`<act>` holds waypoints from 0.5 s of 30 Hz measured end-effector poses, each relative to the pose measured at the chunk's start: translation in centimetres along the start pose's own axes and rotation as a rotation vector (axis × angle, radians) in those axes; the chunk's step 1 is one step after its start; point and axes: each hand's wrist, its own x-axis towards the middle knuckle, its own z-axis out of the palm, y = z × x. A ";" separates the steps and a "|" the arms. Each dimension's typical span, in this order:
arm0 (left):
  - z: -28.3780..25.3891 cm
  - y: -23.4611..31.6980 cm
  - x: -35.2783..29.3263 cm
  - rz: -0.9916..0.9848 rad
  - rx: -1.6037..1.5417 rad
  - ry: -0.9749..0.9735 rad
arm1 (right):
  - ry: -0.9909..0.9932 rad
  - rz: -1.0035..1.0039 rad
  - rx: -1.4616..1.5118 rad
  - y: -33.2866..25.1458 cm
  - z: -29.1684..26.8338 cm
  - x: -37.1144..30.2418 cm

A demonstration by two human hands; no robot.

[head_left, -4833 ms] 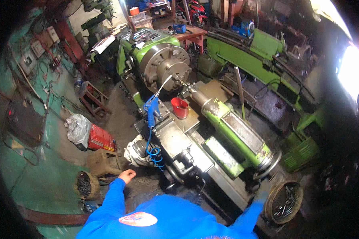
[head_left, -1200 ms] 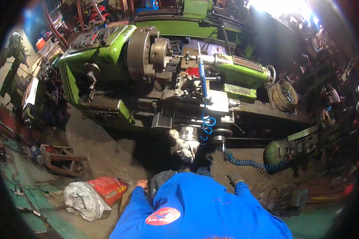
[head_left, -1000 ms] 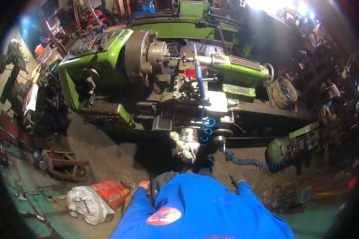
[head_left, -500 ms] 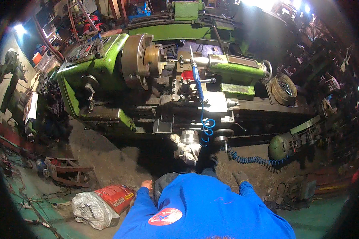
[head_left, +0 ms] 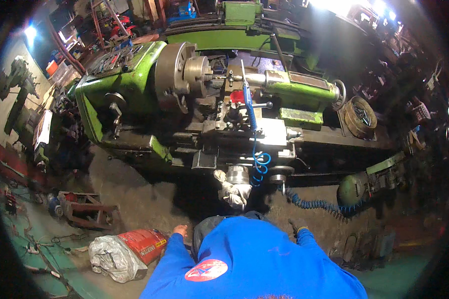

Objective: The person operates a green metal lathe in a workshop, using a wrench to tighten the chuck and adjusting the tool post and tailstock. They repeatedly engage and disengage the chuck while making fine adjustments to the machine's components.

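Note:
My left hand (head_left: 180,230) hangs beside my body at the lower middle, fingers apart and nothing visible in it. On the other side, my dark right hand (head_left: 299,229) hangs low with its fingers stretched out, touching nothing I can see. Before me stands a green metal lathe (head_left: 134,74). Its big chuck (head_left: 170,74) holds a round metal piece (head_left: 196,74), facing the tailstock (head_left: 304,89). A blue air blow gun (head_left: 248,102) rests on the tool post, its coiled blue hose (head_left: 262,159) hanging down. A pale rag (head_left: 234,194) is wrapped on the round metal part at the lathe's front.
A red and white sack (head_left: 139,246) lies on the floor at lower left, near a rusty metal frame (head_left: 87,209). A round tin (head_left: 359,117) stands on the lathe bed's right end. A green tank (head_left: 351,189) is at right. Another green machine (head_left: 219,40) stands behind.
The view has shifted slightly, so the lathe sits a little further right. The chuck and its round piece appear turned. Both hands stay low; the right hand's fingers look narrower.

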 end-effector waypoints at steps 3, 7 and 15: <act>0.4 0.9 0.3 -0.031 -0.028 0.040 | 0.089 -0.392 -0.225 1.3 -0.6 3.2; 2.3 0.9 0.2 0.002 -0.038 0.022 | 0.161 -0.366 -0.138 2.2 -0.9 7.3; 3.9 1.4 -4.2 -0.071 0.123 -0.016 | 0.093 -0.453 -0.105 -2.6 -3.1 11.2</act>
